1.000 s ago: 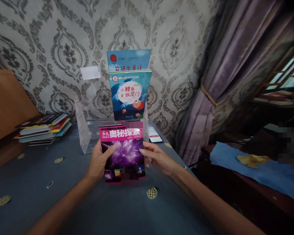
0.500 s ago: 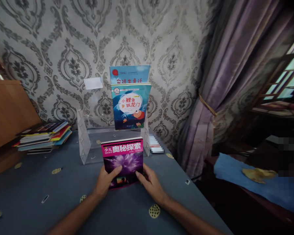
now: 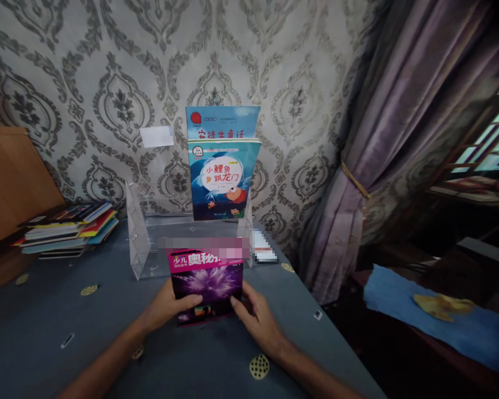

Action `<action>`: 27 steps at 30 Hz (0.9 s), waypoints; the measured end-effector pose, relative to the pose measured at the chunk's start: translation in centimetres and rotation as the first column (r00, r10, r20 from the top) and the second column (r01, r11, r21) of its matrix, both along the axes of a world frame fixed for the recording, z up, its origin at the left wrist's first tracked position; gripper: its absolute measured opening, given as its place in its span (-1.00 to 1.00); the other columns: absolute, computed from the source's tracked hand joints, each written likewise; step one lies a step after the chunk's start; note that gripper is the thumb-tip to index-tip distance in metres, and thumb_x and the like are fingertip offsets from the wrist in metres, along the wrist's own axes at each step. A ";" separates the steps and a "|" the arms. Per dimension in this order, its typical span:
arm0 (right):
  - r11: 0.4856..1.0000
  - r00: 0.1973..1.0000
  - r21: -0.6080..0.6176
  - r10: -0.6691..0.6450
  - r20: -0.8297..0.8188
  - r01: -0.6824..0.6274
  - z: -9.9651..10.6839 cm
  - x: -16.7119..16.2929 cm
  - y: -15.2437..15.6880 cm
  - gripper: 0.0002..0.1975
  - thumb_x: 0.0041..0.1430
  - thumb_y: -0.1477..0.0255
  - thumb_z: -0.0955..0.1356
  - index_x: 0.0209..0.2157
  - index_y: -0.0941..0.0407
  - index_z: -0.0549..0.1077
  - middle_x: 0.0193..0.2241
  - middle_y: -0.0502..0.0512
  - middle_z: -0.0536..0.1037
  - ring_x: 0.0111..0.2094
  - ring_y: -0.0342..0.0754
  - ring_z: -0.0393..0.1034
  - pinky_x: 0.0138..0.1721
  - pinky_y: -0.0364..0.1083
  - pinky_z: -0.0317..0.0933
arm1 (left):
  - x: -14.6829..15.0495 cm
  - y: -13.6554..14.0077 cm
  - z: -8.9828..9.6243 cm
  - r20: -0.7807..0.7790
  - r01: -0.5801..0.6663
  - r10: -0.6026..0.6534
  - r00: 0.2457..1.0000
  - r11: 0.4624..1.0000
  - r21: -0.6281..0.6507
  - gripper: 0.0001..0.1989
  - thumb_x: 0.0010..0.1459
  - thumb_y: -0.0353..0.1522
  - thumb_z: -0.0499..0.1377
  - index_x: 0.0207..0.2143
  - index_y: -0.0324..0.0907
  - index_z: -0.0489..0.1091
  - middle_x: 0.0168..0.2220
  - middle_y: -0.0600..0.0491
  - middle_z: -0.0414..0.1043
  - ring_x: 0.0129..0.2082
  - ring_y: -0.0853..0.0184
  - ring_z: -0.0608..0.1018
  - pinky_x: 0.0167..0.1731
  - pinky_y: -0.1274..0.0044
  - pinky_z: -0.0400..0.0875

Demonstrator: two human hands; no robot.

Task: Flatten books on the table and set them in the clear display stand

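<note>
A purple and pink book (image 3: 210,282) stands nearly upright between my hands, its front cover facing me. My left hand (image 3: 172,305) grips its left edge, thumb lying on the cover. On the opposite edge my right hand (image 3: 255,313) is closed in the same way; the other fingers of both hands are partly hidden behind the book. Just beyond it is a clear acrylic stand (image 3: 137,238). Two books rest in the stand's upper tiers: a teal book with a fish picture (image 3: 222,180) in front and a light blue book (image 3: 224,119) behind it.
Left on the table (image 3: 108,332) lies a stack of books (image 3: 69,227), near a wooden panel (image 3: 19,180). A white label (image 3: 157,136) is at the stand's upper left. A purple curtain (image 3: 336,233) hangs right. Beyond the table's right edge is a blue cloth (image 3: 391,288) with a yellowish item (image 3: 438,306).
The view has shifted slightly. The purple and pink book stays in both hands, a little lower and further left in the picture. The books in the stand have not moved.
</note>
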State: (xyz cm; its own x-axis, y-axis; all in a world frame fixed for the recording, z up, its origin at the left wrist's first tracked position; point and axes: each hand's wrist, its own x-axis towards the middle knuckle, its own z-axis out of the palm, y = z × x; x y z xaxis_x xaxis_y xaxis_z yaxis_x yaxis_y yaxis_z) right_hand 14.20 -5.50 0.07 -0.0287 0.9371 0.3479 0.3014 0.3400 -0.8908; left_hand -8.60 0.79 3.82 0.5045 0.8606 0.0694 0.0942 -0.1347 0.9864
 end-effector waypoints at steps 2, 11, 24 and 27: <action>1.000 1.000 0.014 -0.016 -0.007 0.016 0.1 0.1 0.0 -0.70 0.31 0.19 0.26 -0.15 0.10 0.47 -0.37 0.04 0.50 -0.41 -0.07 0.35 -0.27 -0.09 0.35 | -1.1 0.4 1.5 -0.103 0.158 -0.156 0.982 0.987 0.008 -0.32 -0.04 -0.06 0.39 0.11 -0.10 0.42 0.07 -0.07 0.51 0.07 0.06 0.52 0.15 0.22 0.35; 0.995 0.999 0.096 -0.039 -0.012 0.040 1.6 0.1 -0.7 -0.75 0.37 0.23 0.23 -0.19 0.09 0.43 -0.39 0.01 0.47 -0.46 -0.12 0.29 -0.40 -0.15 0.25 | -3.5 1.2 4.1 -0.199 0.453 -0.466 0.862 0.885 -0.108 -0.37 0.14 -0.03 0.27 0.22 -0.02 0.33 0.06 -0.07 0.45 -0.16 0.21 0.51 -0.38 0.50 0.51; 0.970 0.997 0.234 -0.063 -0.032 0.069 4.6 0.0 0.3 -0.62 0.41 0.15 0.15 -0.41 0.06 0.32 -0.56 -0.05 0.30 -0.52 -0.10 0.19 -0.47 -0.13 0.12 | -3.4 1.1 7.6 -0.307 0.559 -0.540 0.784 0.829 -0.032 -0.74 0.16 -0.14 0.26 -0.22 -0.12 0.56 -0.28 0.00 0.58 -0.29 0.21 0.57 -0.20 0.44 0.48; 0.968 0.996 0.236 -0.078 -0.047 0.086 5.6 -0.1 1.2 -0.59 0.40 0.09 0.14 -0.40 0.05 0.34 -0.52 -0.01 0.33 -0.48 -0.07 0.21 -0.44 -0.10 0.13 | -2.7 1.3 9.9 -0.374 0.503 -0.454 0.809 0.863 0.040 -0.75 0.04 -0.19 0.34 -0.22 -0.06 0.58 -0.30 0.05 0.60 -0.14 0.11 0.58 -0.08 0.40 0.48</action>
State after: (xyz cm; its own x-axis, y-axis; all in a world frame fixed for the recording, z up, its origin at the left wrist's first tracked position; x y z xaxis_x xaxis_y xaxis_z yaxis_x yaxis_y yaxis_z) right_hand 14.07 -4.28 5.70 0.0617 0.8262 0.5600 0.3057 0.5185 -0.7986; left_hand -11.34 2.12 13.71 0.8620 0.4990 -0.0895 0.3087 -0.3765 0.8735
